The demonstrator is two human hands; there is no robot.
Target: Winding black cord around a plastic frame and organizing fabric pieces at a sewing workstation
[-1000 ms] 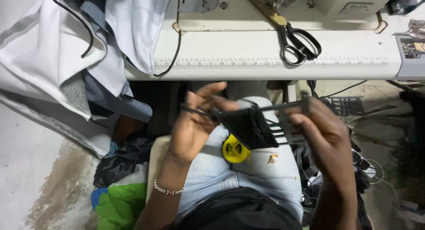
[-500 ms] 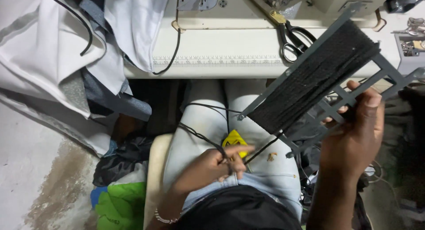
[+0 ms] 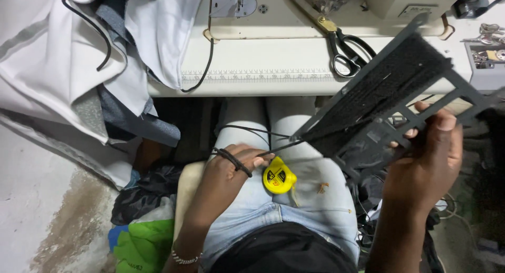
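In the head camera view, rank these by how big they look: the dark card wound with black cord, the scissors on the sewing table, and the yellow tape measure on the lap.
1. Dark card wound with black cord, though it is held up nearer the camera.
2. Scissors.
3. Yellow tape measure.

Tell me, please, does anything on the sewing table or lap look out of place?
Mildly: the yellow tape measure sits loose on the lap, and the scissors lie close to the table's front edge.

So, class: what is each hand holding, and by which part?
The right hand grips the dark plastic card of wound black cord at its lower frame; the left hand has the cord's loose end looped around it.
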